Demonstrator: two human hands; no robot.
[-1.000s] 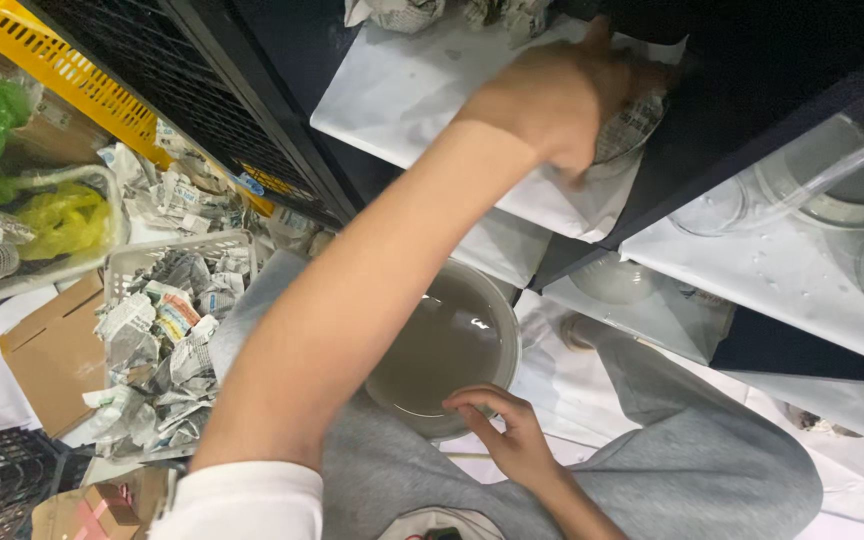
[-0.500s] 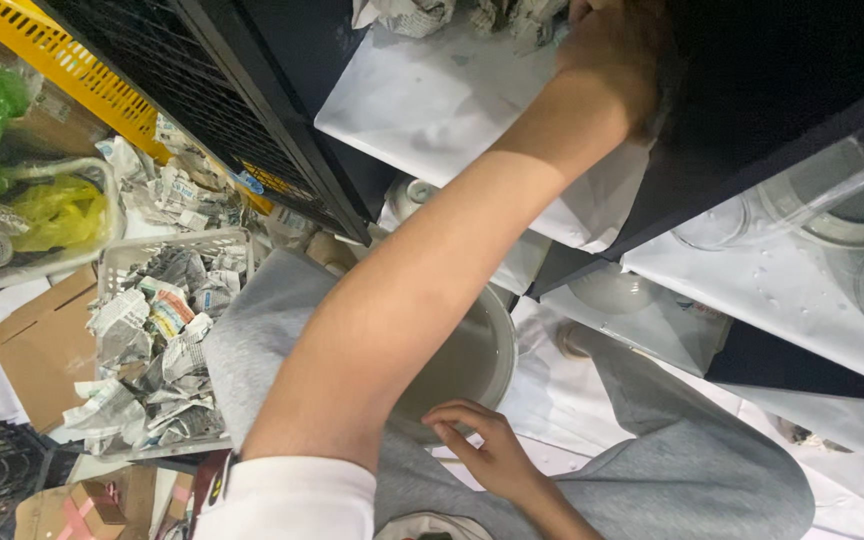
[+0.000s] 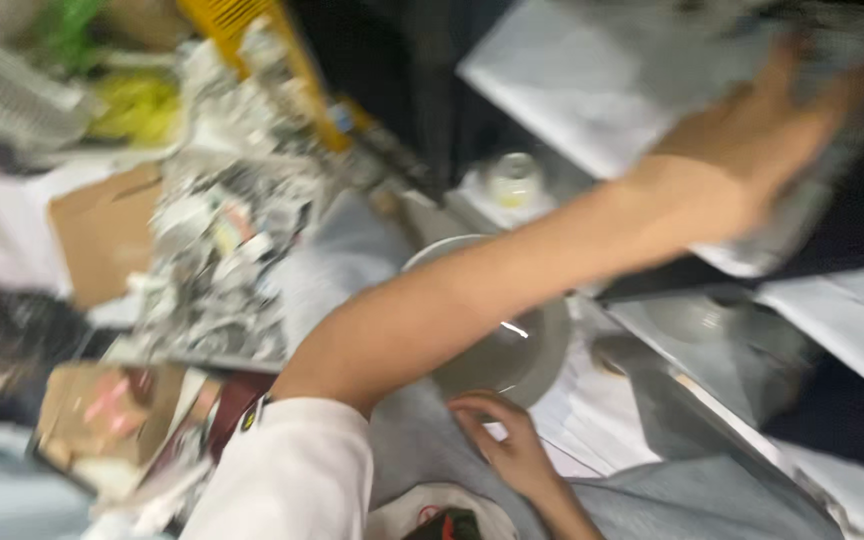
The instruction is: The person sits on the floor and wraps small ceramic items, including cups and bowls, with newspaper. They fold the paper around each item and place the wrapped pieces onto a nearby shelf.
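Observation:
The picture is blurred by motion. My left arm in a white sleeve stretches up to a white-lined shelf point(image 3: 552, 80), where my left hand point(image 3: 752, 130) lies with its fingers spread against a greyish, smeared thing point(image 3: 797, 225) at the shelf's edge. The blur hides whether it grips that thing. A wide grey bowl point(image 3: 542, 350) rests on my lap under that arm. My right hand point(image 3: 502, 440) curls its fingers over the bowl's near rim.
A basket of crumpled newspaper point(image 3: 217, 260) stands at the left beside flat cardboard point(image 3: 102, 230). A yellow crate point(image 3: 242, 40) and green and yellow bags sit at the top left. A small pale cup point(image 3: 512, 180) and lower white shelves point(image 3: 852, 330) lie to the right.
The view has swung and blurred. My left hand has come out of the shelf's depth toward its front edge. My right hand has stayed at the bowl's rim.

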